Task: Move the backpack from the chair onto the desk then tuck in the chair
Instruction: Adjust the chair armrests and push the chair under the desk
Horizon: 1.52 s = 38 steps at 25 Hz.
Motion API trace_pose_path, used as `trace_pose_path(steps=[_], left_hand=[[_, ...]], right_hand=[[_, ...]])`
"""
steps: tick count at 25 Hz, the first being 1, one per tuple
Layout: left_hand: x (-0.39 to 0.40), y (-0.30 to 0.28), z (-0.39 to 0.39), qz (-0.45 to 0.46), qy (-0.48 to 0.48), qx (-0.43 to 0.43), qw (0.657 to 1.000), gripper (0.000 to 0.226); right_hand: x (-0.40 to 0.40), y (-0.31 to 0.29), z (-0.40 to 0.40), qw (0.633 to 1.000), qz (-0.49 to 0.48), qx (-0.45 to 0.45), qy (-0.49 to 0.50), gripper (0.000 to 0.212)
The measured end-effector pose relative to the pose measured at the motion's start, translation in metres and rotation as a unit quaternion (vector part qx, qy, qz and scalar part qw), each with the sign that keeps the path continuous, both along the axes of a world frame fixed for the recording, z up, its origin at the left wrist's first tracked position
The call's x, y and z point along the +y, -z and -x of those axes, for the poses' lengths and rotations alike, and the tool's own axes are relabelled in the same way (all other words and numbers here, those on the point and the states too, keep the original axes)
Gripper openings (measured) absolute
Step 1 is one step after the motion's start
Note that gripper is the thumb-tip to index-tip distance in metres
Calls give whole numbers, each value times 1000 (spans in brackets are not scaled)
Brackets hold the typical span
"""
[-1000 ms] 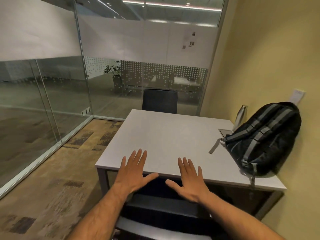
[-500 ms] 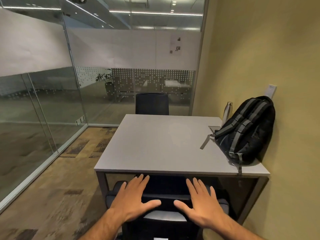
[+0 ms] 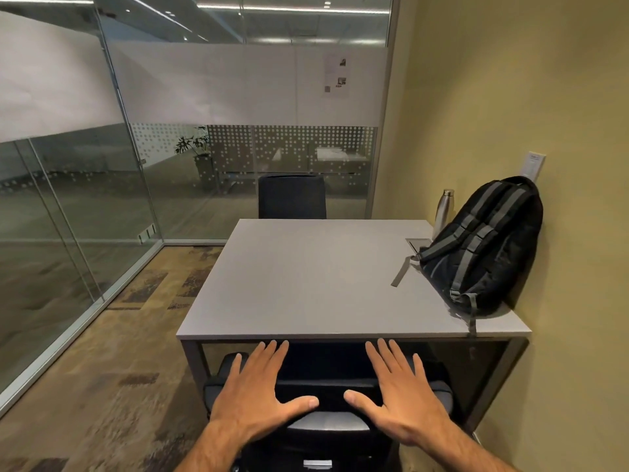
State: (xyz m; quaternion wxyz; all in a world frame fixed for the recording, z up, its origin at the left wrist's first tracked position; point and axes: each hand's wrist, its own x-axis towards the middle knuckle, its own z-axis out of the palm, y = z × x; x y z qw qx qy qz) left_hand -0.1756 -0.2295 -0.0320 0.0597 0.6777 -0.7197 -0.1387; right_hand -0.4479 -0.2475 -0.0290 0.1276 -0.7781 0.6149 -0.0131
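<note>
Small glass-walled office, yellow wall on the right, patterned carpet. Grey desk (image 3: 306,277) pushed against that wall. Backpack (image 3: 490,247) on the desk at its right edge, toward the near right corner, leaning upright against the wall with straps facing out; one loose strap trailing flat over the top. Placement against the wall probably there to stop it slumping. Metal bottle (image 3: 443,207) just behind it, near the far right corner, lower part hidden by the bag. Second chair (image 3: 292,196) beyond the far edge, only the backrest showing.

Near chair (image 3: 326,393) at the near edge, seat front under the overhang, backrest top below both palms. Left hand (image 3: 253,393) and right hand (image 3: 396,391) spread wide, fingers flat, thumbs pointing inward, gripping nothing. Flat palms suit a push, not a lift. Contact with the backrest unclear: touching or hovering, cannot tell.

Judgement: bag step done; chair mostly tucked, final depth uncertain.

Hidden: chair base and wheels, cut off by the lower frame; space under the desk dark. Paper on the glass illegible.
</note>
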Motion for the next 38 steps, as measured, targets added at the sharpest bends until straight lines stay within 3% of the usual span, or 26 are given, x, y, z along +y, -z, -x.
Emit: trace_pose_path(steps=[22, 38], left_hand=[[-139, 3, -5, 27, -10, -17, 999, 121], [-204, 4, -33, 27, 10, -1, 1000, 122]], right_hand=[[-155, 9, -6, 997, 63, 32, -18, 106], [-212, 9, -31, 998, 52, 20, -3, 105]])
